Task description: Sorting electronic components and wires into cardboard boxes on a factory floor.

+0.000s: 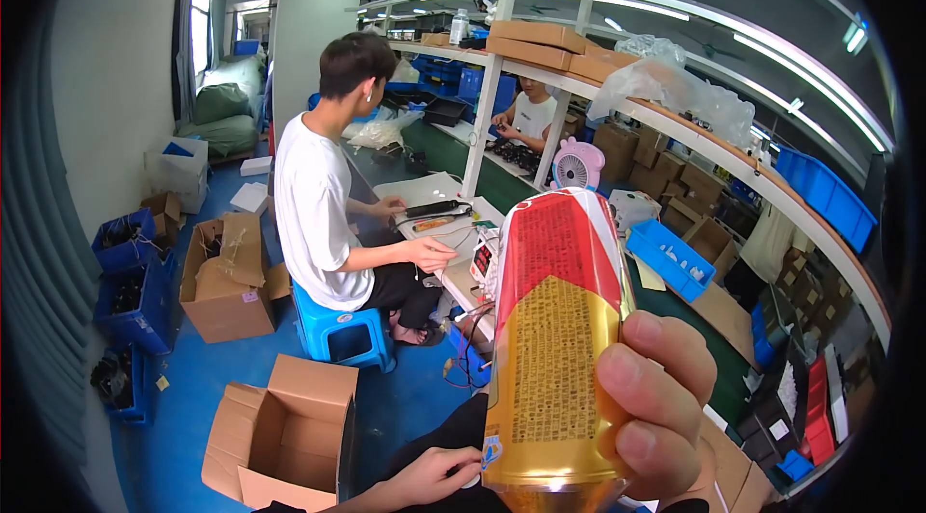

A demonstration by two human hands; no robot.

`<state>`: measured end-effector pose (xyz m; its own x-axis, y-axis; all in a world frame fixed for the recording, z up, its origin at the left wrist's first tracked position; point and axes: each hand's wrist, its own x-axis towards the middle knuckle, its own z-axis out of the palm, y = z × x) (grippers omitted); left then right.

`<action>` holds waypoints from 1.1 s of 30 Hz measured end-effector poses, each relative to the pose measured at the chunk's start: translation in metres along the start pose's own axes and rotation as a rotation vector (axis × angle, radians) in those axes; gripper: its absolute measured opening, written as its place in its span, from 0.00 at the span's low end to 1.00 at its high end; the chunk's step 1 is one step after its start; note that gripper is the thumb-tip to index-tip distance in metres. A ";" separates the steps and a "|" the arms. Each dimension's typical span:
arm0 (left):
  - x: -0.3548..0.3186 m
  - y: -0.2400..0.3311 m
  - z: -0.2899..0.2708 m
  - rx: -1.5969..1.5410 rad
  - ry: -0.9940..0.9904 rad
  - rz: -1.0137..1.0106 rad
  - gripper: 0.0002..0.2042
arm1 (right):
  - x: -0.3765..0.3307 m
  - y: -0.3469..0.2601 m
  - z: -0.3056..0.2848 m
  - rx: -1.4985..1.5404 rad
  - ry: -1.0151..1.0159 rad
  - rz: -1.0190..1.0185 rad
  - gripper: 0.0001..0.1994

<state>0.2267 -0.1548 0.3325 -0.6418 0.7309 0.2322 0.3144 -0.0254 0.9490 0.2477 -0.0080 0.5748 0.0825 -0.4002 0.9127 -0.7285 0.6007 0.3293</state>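
Note:
My right hand (661, 397) is wrapped round a shiny red and gold drink can (559, 339) and holds it up close, slightly tilted, with small print covering its side. Only the fingers on the can's right edge show; the thumb is hidden. Low down by my dark-clothed leg is my left hand (439, 474), its fingers curled and closed. The can partly covers its fingertips, and a small pale bit shows under them that I cannot make out.
An open cardboard box (289, 436) stands on the blue floor to the left. Ahead, a person in a white shirt (313, 204) sits on a blue stool (338, 330) at the bench. Blue bins (140, 306) line the left wall; a pink fan (579, 166) stands beyond the can.

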 end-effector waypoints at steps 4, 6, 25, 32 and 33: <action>0.008 -0.015 0.007 0.040 -0.024 0.041 0.06 | -0.006 0.008 -0.010 -0.066 0.066 0.005 0.13; 0.005 -0.022 0.007 0.065 -0.012 0.030 0.06 | -0.011 0.010 -0.011 -0.084 0.099 0.009 0.13; 0.021 -0.029 0.019 0.074 -0.113 -0.031 0.07 | -0.040 0.004 -0.030 -0.339 0.290 0.277 0.31; 0.025 -0.027 0.019 0.151 -0.121 -0.082 0.07 | -0.048 0.027 -0.033 -0.238 0.410 0.090 0.30; 0.024 -0.028 0.020 0.156 -0.116 -0.084 0.07 | -0.048 0.030 -0.036 -0.243 0.413 0.084 0.30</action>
<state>0.2168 -0.1232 0.3072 -0.5879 0.8001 0.1192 0.3735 0.1377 0.9173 0.2465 0.0534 0.5498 0.3292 -0.0646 0.9421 -0.5684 0.7831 0.2523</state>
